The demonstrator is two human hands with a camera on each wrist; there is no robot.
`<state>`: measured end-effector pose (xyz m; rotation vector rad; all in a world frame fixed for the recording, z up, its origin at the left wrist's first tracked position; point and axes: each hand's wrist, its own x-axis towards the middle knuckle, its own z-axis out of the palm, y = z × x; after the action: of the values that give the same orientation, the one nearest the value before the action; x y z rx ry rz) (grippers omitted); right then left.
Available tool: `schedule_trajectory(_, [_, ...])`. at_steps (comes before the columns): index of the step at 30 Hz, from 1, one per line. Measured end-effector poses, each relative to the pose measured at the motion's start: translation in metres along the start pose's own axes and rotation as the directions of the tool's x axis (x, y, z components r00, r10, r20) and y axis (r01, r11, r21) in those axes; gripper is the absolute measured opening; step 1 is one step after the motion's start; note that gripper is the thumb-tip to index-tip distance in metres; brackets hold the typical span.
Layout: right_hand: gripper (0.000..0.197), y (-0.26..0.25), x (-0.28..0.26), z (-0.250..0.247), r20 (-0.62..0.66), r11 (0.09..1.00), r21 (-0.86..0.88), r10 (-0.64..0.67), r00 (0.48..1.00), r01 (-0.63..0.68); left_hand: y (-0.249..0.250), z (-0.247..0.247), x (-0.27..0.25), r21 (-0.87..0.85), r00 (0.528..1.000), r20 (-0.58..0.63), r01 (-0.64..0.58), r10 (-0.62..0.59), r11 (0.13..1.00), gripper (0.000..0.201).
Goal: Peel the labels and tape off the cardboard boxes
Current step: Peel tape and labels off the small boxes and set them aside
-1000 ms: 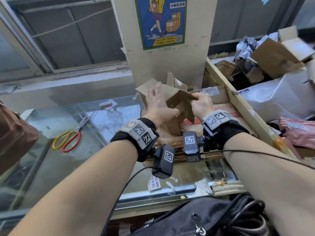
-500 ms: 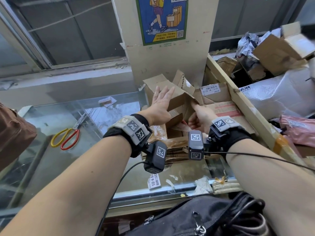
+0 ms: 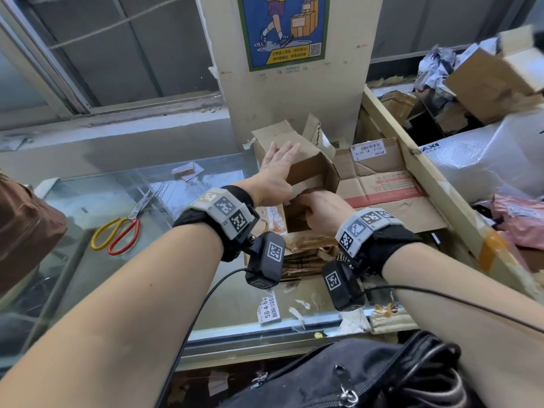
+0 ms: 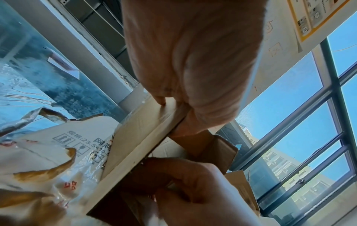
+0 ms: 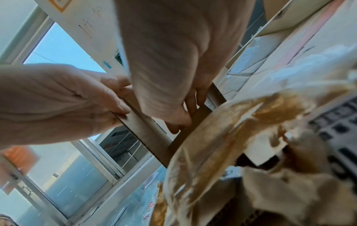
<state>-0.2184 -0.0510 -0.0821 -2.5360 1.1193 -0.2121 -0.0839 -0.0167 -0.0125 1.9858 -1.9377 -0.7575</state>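
Left hand flat on the outer side of the small cardboard box, fingers straight and spread. Right hand at the open front of the box, fingers curled around a flap. Box held above flattened cardboard near the far right corner of the glass table. Scissors toward the left edge.

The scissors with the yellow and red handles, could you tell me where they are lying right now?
In the head view, the scissors lie flat on the glass counter, left of the left hand and its wrist, apart from the cardboard box.
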Motion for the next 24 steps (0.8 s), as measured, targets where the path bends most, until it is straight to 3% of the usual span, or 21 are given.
schedule_trajectory(8, [0.036,0.006,-0.012,-0.002,0.225,0.996,-0.073,0.061,0.972,-0.046,0.008,0.006,0.005,-0.003,1.0,0.002,-0.024,0.024,1.0,0.094])
schedule_trajectory(10, [0.031,0.002,-0.008,-0.005,0.278,0.993,-0.008,0.113,0.954,-0.115,0.011,0.016,0.008,0.012,0.999,-0.009,-0.041,0.041,0.999,0.097])
schedule_trajectory(12, [0.027,0.003,-0.003,-0.01,0.318,0.943,0.197,0.197,0.927,-0.268,0.013,0.021,0.008,0.023,0.999,-0.025,-0.048,0.048,0.999,0.097])
schedule_trajectory(13, [0.028,0.004,-0.002,-0.015,0.332,0.804,0.445,0.26,0.907,-0.394,0.013,0.022,0.009,0.028,0.998,-0.037,-0.055,0.056,0.998,0.097])
schedule_trajectory(14, [0.029,0.008,-0.002,-0.019,0.358,0.545,0.705,0.278,0.891,-0.454,0.013,0.021,0.01,0.027,0.997,-0.046,-0.06,0.061,0.998,0.097])
schedule_trajectory(15, [0.031,0.01,-0.003,-0.024,0.347,0.25,0.873,0.287,0.893,-0.419,0.012,0.02,0.011,0.026,0.996,-0.055,-0.065,0.066,0.998,0.097])
schedule_trajectory(16, [0.033,0.012,-0.003,-0.029,0.348,-0.016,0.933,0.295,0.89,-0.36,0.011,0.021,0.012,0.03,0.996,-0.061,-0.07,0.072,0.997,0.097])
schedule_trajectory(17, [0.035,0.014,-0.003,-0.033,0.351,-0.213,0.931,0.312,0.883,-0.295,0.01,0.022,0.013,0.037,0.995,-0.064,-0.077,0.08,0.996,0.096])
schedule_trajectory(18, [0.036,0.014,-0.003,-0.036,0.362,-0.353,0.904,0.328,0.873,-0.242,0.01,0.024,0.015,0.043,0.994,-0.064,-0.086,0.088,0.995,0.096])
schedule_trajectory(20, [0.034,0.008,-0.003,-0.043,0.402,-0.474,0.856,0.362,0.841,-0.205,0.009,0.029,0.019,0.052,0.992,-0.073,-0.097,0.101,0.994,0.098])
schedule_trajectory(24, [0.018,0.0,-0.006,-0.05,0.397,-0.365,0.904,0.525,0.753,-0.222,0.007,0.04,0.026,0.133,0.986,-0.099,-0.12,0.134,0.984,0.1])
